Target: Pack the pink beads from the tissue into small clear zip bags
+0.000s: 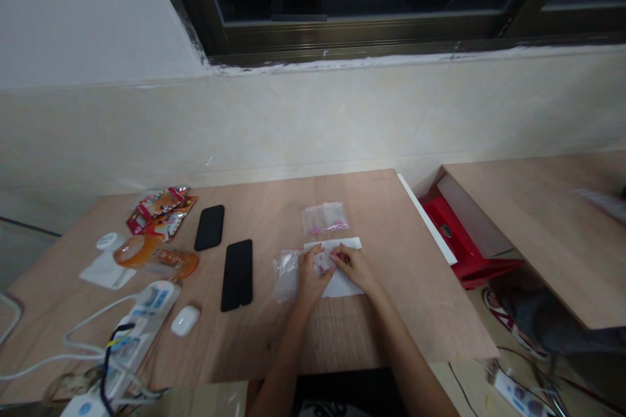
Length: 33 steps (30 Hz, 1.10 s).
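Observation:
Over a sheet of white paper (pixel 345 285), my two hands meet around a small clear plastic bag (pixel 323 263) with pinkish-red bits in or under it. My left hand (pixel 310 277) has its thumb and fingers closed on the bag's left side. From the right, my right hand (pixel 356 266) has its fingertips pinched together by the bag's right edge; what lies between them is too small to tell. Just beyond the paper lie two clear bags holding small pink pieces, a left bag (pixel 313 220) and a right bag (pixel 336 215). Loose clear plastic bags (pixel 286 277) rest beside my left hand.
To the left are two black phones, one nearer (pixel 237 275) and one farther (pixel 210 227), a white earbud case (pixel 185 320), an orange-tinted bottle (pixel 159 258), snack packets (pixel 163 212) and a power strip (pixel 141 326) with cables. A red bag (pixel 452 234) stands right of the table.

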{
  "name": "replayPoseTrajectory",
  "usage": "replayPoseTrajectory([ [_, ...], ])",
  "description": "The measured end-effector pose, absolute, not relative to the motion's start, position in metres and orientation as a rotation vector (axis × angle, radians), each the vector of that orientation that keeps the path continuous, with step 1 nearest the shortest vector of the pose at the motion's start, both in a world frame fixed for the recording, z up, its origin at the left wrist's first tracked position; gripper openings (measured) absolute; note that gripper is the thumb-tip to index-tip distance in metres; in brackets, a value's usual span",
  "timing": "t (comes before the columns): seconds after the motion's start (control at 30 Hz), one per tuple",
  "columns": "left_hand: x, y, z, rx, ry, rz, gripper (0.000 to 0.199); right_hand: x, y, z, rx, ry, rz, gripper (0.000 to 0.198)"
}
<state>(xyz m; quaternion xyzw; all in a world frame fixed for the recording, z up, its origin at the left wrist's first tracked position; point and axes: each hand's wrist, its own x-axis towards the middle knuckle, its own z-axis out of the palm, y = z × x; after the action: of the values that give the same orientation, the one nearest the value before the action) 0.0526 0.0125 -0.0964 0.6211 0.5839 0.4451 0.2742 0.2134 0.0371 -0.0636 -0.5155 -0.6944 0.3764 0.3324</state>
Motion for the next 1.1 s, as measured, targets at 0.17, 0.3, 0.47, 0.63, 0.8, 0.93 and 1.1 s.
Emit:
replayPoseTrajectory([
  [0.17,0.052,0.012,-0.098,1.686,1.576,1.198,0.066,0.219,0.033,-0.062,-1.363,-1.779,0.986,0.029],
  [0.3,0.053,0.012,-0.1,1.701,1.586,1.207,0.064,0.222,0.029,-0.063,-1.346,-1.9,0.946,0.021],
  [0.47,0.05,0.015,-0.092,1.637,1.505,1.216,0.066,0.213,0.027,-0.059,-1.32,-1.948,0.882,0.016],
  [0.63,0.038,0.024,-0.076,1.183,1.396,1.412,0.049,0.214,0.028,-0.047,-1.308,-1.936,0.855,0.02],
  [0.8,0.026,0.027,-0.059,0.819,1.389,1.551,0.041,0.221,0.028,-0.027,-1.274,-1.885,0.911,0.018],
  [0.93,0.023,0.021,-0.037,1.119,1.493,1.407,0.035,0.223,0.027,-0.006,-1.207,-1.865,0.886,0.018],
  [1.1,0.031,0.012,-0.009,1.523,1.439,1.246,0.018,0.223,0.022,0.013,-1.162,-1.839,0.871,0.019],
])
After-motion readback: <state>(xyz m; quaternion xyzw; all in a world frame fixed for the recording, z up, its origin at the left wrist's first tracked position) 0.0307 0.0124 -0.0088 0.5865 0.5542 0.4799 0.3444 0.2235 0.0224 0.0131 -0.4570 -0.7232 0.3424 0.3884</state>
